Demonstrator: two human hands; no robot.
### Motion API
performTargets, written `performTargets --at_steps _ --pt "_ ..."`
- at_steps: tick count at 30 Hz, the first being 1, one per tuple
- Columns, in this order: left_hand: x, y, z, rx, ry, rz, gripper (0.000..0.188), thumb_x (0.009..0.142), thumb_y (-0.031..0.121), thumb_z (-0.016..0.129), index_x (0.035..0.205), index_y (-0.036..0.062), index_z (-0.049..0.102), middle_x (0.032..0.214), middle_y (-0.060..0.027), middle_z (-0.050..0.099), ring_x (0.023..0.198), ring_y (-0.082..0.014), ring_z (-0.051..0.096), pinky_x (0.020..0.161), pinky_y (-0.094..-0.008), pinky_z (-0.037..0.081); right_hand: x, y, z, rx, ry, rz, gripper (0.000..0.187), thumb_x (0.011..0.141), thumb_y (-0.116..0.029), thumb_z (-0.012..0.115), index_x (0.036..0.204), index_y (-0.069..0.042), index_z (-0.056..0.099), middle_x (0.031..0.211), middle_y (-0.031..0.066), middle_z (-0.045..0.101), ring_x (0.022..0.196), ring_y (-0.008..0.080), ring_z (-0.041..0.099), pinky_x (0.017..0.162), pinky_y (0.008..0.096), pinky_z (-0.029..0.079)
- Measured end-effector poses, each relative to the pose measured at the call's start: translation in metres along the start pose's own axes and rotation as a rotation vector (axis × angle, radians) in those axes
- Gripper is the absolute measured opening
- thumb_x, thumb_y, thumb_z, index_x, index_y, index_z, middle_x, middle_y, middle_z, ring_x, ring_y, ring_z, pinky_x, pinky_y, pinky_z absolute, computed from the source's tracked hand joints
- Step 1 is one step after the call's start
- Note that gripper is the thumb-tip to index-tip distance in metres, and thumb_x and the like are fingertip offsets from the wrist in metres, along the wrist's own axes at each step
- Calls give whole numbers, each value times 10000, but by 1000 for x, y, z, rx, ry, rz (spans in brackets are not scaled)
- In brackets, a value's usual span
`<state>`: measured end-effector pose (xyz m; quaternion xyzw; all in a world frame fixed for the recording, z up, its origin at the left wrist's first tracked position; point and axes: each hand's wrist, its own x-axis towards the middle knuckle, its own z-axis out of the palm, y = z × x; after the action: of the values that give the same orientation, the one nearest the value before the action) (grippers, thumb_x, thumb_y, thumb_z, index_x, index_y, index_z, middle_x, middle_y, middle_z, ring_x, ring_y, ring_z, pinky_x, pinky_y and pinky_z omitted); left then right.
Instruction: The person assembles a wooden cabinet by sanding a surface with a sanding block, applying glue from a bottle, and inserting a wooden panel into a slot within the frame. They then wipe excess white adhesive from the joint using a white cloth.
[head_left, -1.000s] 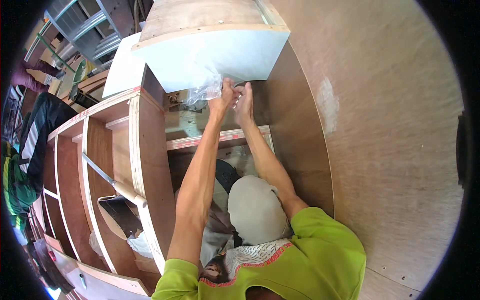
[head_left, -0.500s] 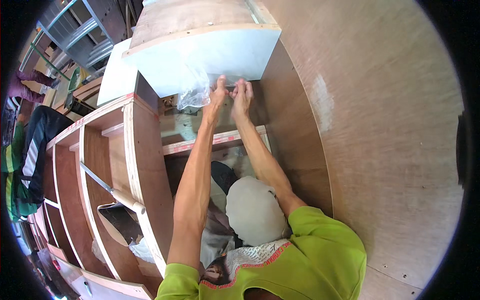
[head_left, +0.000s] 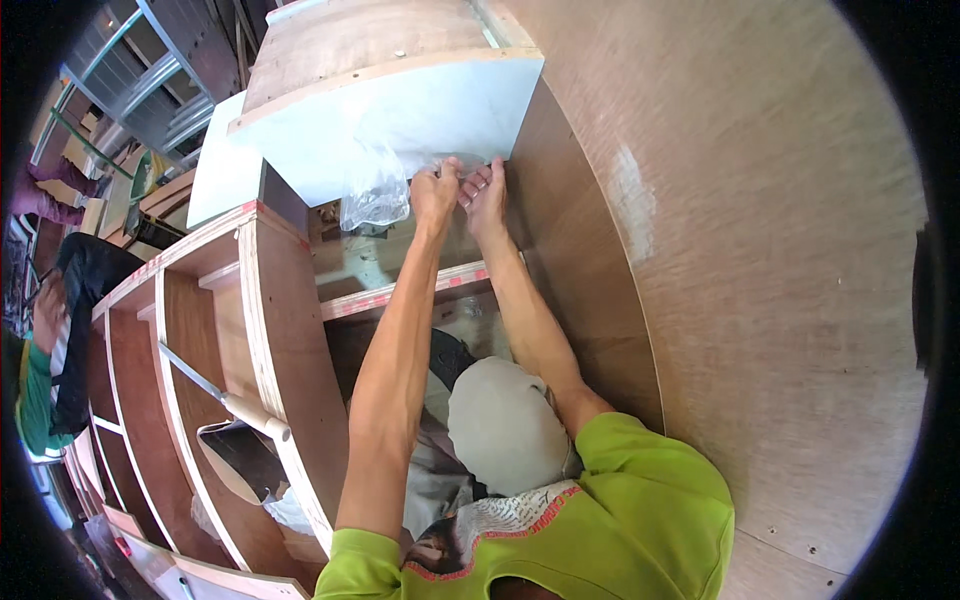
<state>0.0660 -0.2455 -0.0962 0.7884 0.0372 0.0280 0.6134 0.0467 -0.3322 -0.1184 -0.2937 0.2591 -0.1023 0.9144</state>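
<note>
Cluttered space that looks like a woodworking workshop: an unfinished brown plywood cabinet frame (head_left: pixel 195 310) with open compartments, a broad bare brown plywood panel (head_left: pixel 760 280), a silver metal ladder (head_left: pixel 165 100) and loose brown wooden boards (head_left: pixel 168 192)

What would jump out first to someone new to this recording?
The lime-green shirt at the bottom likely catches the eye first. Next come the left hand and right hand, close together near the lower edge of a white panel, with clear plastic bunched beside the left. A pale-handled tool sits at the wooden frame on the left.
</note>
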Motion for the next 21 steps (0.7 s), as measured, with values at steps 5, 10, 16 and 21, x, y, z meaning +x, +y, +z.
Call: performTargets --at_steps 5,10,16,21 --pt "-10 7 12 -29 -56 -42 335 884 340 581 857 45 738 733 -99 688 722 -211 647 688 -359 480 29 2 -21 110 -28 -201 176 955 -308 571 921 -136 564 730 -44 471 644 89 454 646 272 434" --pt "-7 -2 7 -143 -52 -28 367 882 357 592 845 19 730 719 -79 680 685 -182 616 667 -332 472 13 4 -8 -58 -9 -513 165 964 -250 563 901 -97 557 729 -42 488 651 69 452 611 235 422" --pt "-2 -4 19 -332 -144 -277 339 895 336 624 868 9 709 764 -52 667 698 -132 572 650 -296 450 -6 2 -9 -442 30 -794 223 968 -245 557 863 -49 573 729 -8 536 664 64 476 596 235 419" --pt "-3 3 32 -453 -155 -233 291 899 305 639 894 21 702 791 -41 665 720 -131 566 659 -290 448 -3 -1 -25 -517 6 -705 317 972 -348 534 937 -39 597 761 22 550 677 107 514 641 264 460"
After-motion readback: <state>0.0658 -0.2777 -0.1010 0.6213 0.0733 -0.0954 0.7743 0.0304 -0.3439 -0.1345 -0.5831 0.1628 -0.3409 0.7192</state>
